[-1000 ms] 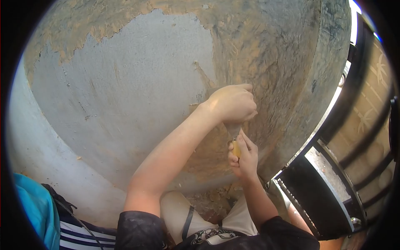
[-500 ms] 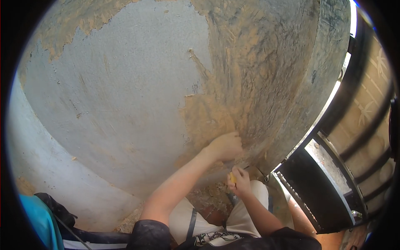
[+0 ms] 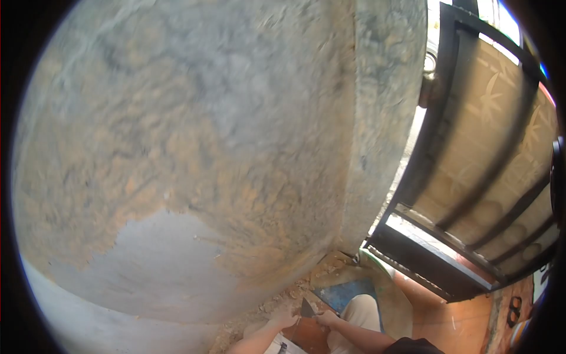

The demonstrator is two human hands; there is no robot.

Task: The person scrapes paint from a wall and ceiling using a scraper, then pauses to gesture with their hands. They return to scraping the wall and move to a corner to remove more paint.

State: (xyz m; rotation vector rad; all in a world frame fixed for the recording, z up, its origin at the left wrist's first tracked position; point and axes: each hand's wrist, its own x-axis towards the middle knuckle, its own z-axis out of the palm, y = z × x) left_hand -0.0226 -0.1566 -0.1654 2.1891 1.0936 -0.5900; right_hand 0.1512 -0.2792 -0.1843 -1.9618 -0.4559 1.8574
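Low in the view, my right hand [image 3: 326, 319] is closed around a scraper, its handle hidden in my fingers. The scraper's dark triangular blade [image 3: 307, 308] points up and to the left from that hand. Just left of the blade is my left hand [image 3: 286, 320], fingers drawn together; what they hold, if anything, I cannot tell. Both hands are over my lap, between my knees. Before me rises a wall [image 3: 177, 118], rough and brownish grey where stripped, with a smooth pale patch of coating [image 3: 162, 248] low down.
Crumbled debris [image 3: 295, 292] lies along the wall's foot, beside a blue sheet [image 3: 345, 294]. At the right stands a dark metal gate [image 3: 439, 256] with tan panels. Orange floor tiles [image 3: 445, 318] run beneath it.
My view has swung up and right. My left hand has come away from the wall down to my lap beside the scraper. The right hand still holds the scraper, its blade now in sight.
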